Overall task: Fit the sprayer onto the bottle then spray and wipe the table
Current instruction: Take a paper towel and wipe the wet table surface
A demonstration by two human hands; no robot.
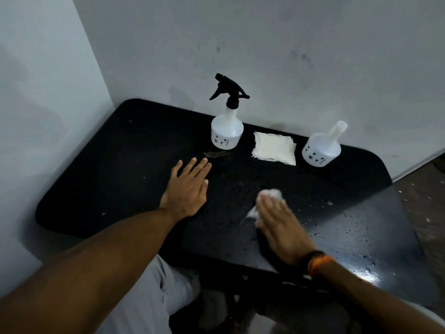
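Note:
A white bottle [227, 131] with a black trigger sprayer [228, 91] fitted on its neck stands upright at the back of the black table [108, 165]. My right hand [279, 227] presses a crumpled white tissue [272, 195] flat against the wet tabletop, blurred by motion. My left hand [189, 188] rests flat on the table with fingers spread, holding nothing, just in front of the bottle. Water droplets glisten on the table's right part.
A folded stack of white tissues [274, 149] lies at the back, right of the sprayer bottle. A second white bottle [322, 148] without a sprayer stands further right. A small brown scrap [214, 154] lies near my left fingertips. Walls enclose the table behind and on the left.

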